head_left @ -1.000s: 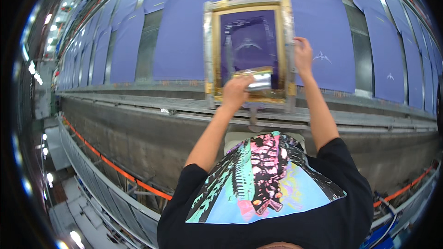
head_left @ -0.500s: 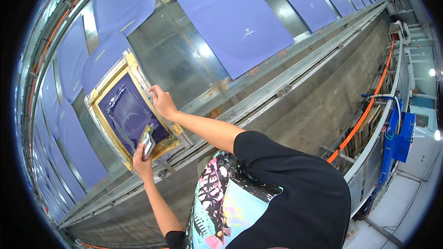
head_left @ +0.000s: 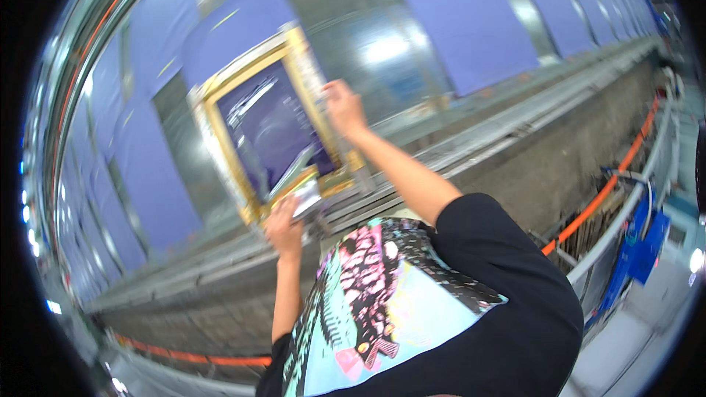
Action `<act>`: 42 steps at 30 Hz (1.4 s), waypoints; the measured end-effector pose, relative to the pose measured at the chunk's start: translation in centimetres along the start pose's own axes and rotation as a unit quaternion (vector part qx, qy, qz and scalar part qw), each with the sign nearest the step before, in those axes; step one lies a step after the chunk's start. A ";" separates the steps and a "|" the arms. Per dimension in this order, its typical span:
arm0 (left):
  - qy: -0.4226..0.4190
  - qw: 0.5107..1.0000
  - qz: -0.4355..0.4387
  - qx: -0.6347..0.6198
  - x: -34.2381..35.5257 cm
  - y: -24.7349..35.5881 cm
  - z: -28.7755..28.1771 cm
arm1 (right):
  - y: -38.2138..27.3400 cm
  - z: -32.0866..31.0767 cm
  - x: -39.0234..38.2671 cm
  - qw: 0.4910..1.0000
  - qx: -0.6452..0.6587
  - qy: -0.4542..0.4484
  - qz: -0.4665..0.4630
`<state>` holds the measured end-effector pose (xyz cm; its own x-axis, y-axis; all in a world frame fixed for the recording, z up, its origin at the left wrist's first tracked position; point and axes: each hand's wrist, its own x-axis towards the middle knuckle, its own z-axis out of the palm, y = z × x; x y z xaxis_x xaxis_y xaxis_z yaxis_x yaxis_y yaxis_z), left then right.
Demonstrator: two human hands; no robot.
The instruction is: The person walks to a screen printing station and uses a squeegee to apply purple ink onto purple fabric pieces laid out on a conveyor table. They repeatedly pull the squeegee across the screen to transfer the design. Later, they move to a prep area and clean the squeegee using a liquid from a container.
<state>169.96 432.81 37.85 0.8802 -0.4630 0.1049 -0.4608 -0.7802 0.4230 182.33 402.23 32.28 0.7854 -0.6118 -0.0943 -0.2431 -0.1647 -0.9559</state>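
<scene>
A screen-printing frame (head_left: 303, 77) with yellow-taped inner edges lies over the bench, with dark purple mesh (head_left: 276, 117) inside it. Wet, glossy ink streaks show on the mesh. My left hand (head_left: 284, 229) is closed around a squeegee (head_left: 296, 180), a flat tool with a shiny metallic body, tilted across the near end of the mesh. On the frame's right side rail, my right hand (head_left: 343, 108) grips with curled fingers. Motion blur softens both hands, and the squeegee's lower edge is hard to make out.
Purple sheets (head_left: 456, 22) lie in rows along the metal bench (head_left: 368, 37), with shiny bare strips between them. A metal rail (head_left: 478, 143) runs along its near edge. An orange hose (head_left: 610, 187) and a blue machine part (head_left: 640, 242) are at the right.
The view has shifted and turned, so the frame appears farther right. The squeegee now lies more across the near end of the mesh. My right hand keeps its hold on the frame.
</scene>
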 end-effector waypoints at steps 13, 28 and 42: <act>0.062 0.995 -0.034 -0.065 23.1 -7.6 -1.6 | 0.6 0.4 -0.5 0.999 -0.028 -0.021 0.004; 0.090 0.995 -0.020 -0.047 19.1 -4.1 -1.1 | 0.0 -1.2 -0.2 0.999 -0.006 -0.043 0.017; 0.071 0.997 -0.007 0.003 14.2 -1.6 0.3 | 0.2 -2.0 -0.1 1.000 -0.001 -0.022 -0.007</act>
<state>183.17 427.38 38.37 0.8938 -0.3875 0.2256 -0.4482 -0.7892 0.4199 181.05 400.75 32.66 0.8129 -0.5751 -0.0924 -0.2325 -0.1749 -0.9567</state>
